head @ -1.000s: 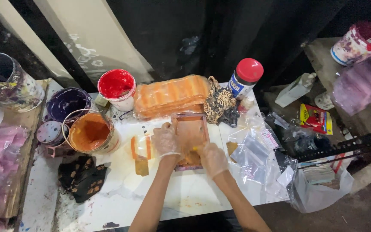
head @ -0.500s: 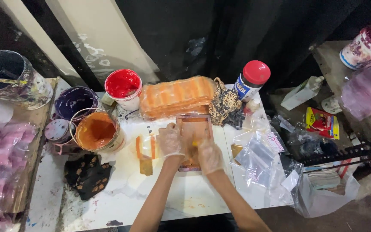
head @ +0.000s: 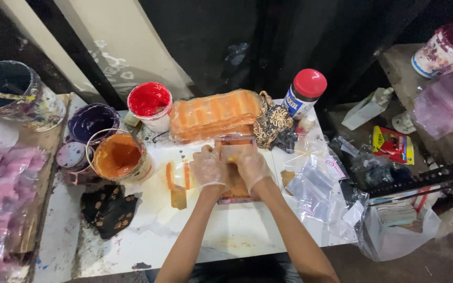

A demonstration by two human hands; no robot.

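two glossy-gloved hands (head: 230, 166), fingers pressed flat on rectangular orange-stained wooden frame (head: 236, 169)

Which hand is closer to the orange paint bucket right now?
Left. The left hand rests on the small wooden frame, just right of the orange paint bucket. The right hand is on the same frame, farther right.

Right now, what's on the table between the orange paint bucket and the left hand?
In the head view, between the orange paint bucket and the left hand lie two short orange strips on the white table.
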